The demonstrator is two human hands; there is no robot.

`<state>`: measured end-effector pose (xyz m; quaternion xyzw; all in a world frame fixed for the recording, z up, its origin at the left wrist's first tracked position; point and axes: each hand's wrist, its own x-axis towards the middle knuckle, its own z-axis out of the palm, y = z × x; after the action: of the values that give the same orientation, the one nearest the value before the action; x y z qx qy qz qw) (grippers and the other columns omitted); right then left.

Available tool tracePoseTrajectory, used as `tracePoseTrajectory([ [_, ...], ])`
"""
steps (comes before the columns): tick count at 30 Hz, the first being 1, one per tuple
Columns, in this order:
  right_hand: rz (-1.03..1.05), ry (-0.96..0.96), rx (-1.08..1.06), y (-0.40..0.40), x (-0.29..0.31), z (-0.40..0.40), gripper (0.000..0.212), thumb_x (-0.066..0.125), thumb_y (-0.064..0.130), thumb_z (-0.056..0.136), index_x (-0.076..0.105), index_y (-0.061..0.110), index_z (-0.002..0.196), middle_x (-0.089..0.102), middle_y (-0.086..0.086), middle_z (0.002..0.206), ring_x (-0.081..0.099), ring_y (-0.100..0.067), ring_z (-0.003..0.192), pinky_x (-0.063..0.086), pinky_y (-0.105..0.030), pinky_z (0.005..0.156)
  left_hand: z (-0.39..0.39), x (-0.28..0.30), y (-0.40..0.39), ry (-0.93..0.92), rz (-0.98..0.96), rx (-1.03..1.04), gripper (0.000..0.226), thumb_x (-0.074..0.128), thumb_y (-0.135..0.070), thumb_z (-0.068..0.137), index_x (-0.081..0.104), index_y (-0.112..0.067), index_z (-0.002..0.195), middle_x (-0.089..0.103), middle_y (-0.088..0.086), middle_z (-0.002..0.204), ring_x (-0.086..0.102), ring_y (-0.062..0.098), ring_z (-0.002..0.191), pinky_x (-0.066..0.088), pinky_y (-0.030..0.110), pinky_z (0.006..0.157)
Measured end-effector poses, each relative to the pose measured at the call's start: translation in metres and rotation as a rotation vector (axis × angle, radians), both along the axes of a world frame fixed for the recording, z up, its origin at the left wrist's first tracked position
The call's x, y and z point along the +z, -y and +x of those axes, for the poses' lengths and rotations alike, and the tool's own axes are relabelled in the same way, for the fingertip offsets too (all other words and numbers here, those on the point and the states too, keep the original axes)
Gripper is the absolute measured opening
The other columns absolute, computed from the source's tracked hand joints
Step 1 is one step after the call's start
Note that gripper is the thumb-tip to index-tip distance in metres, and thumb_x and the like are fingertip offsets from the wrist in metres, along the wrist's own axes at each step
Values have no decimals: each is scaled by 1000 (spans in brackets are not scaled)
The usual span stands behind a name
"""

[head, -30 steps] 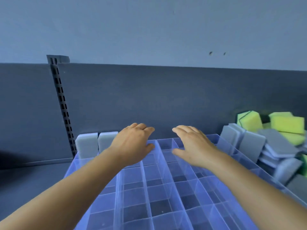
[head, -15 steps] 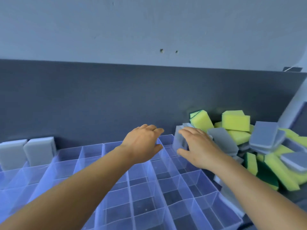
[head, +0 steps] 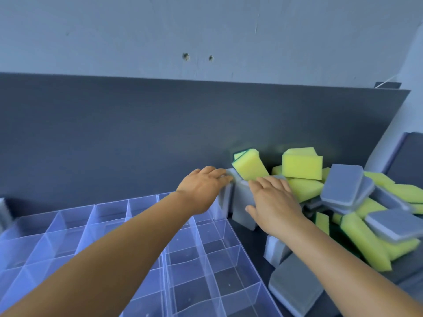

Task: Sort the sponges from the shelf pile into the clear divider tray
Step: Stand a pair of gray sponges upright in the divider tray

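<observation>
Here we see the clear tray (head: 142, 227) lying low and to the left on the dark shelf (head: 256, 239), its near cells bare as far as we can tell; at the tray's far left edge a grey block (head: 3, 212) shows only in part, too cut off for us to name. Just right of the tray sits the pile (head: 357, 213) of sponges, grey ones and yellow ones with green backs heaped against the dark back panel (head: 137, 138).

Our left hand (head: 202, 189) reaches over the tray's far right corner, fingers fairly straight, their tips touching the top of a grey sponge (head: 225, 199) that stands upright at that corner; we cannot tell whether the thumb is behind it, so whether the hand grips it stays unclear. Our right hand (head: 273, 203) lies just right of the tray, fingers spread and laid over a second grey sponge (head: 242, 209) standing upright beside the first, the thumb low on its near face; it looks like a loose hold rather than a firm pinch.

Behind both hands, a yellow sponge (head: 250, 167) leans tilted against the panel, touching the grey ones; further right of the tray another yellow block (head: 302, 165) rests atop the pile, with a grey sponge (head: 343, 184) tilted beside it; near the tray's right edge a large grey sponge (head: 295, 287) lies flat on the shelf.
</observation>
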<state>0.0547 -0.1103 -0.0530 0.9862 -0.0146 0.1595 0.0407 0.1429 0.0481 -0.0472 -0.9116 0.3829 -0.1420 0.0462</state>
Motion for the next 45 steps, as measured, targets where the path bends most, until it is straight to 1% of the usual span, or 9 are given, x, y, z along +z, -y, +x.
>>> tracePoseTrajectory([
  [7,64,84,31,0,1,3,33,56,38,89,43,24,115,59,4,118,46,-21,118,30,-31,99,7,5,5,-21,-93,-74,48,58,-6,87,45,-29,127,49,-6,130,35,15,133,33,27,104],
  [10,132,98,46,-1,4,2,30,56,32,90,45,23,116,60,3,118,50,-22,113,34,-30,91,6,8,4,-31,-69,-101,43,59,-17,90,47,-27,130,49,-4,129,37,16,128,35,29,105],
  [13,198,107,52,-2,10,-1,37,55,28,91,45,23,126,57,3,125,47,-22,116,38,-30,88,3,13,3,9,-1,-112,43,57,-26,93,46,-25,134,46,-1,130,36,19,127,35,31,105],
  [17,209,179,50,-7,28,-6,43,55,27,91,43,24,132,54,4,131,44,-22,120,39,-31,90,-5,34,-8,36,-84,-108,38,53,-20,93,51,-22,131,48,-2,133,38,18,128,38,30,102],
  [20,245,242,70,-17,44,-11,43,56,23,90,44,23,132,54,2,130,44,-24,119,38,-32,88,-16,54,-27,32,-160,-72,39,52,-16,92,51,-23,130,50,-4,130,43,19,122,45,35,94],
  [24,255,300,117,-44,59,-16,38,55,20,90,47,23,127,55,2,125,45,-24,112,33,-29,77,-32,70,-67,61,-212,-10,41,51,-19,93,48,-27,133,48,-6,130,43,17,118,47,35,90],
  [29,304,310,201,-96,65,-18,38,54,17,90,48,23,126,50,3,130,46,-22,114,38,-30,83,-49,77,-133,60,-241,80,40,51,-23,94,49,-27,134,49,-6,130,43,17,117,46,35,92],
  [39,377,231,412,-218,61,-15,33,51,15,91,50,23,123,48,8,128,47,-17,110,36,-26,75,-88,72,-269,23,-294,307,35,54,-24,91,53,-26,126,57,-4,117,49,18,108,48,38,88],
  [45,408,184,522,-291,59,-13,34,51,15,91,50,23,124,50,8,128,47,-18,111,37,-27,77,-111,69,-345,5,-339,416,34,54,-25,92,55,-28,126,57,-3,113,48,18,108,47,37,90],
])
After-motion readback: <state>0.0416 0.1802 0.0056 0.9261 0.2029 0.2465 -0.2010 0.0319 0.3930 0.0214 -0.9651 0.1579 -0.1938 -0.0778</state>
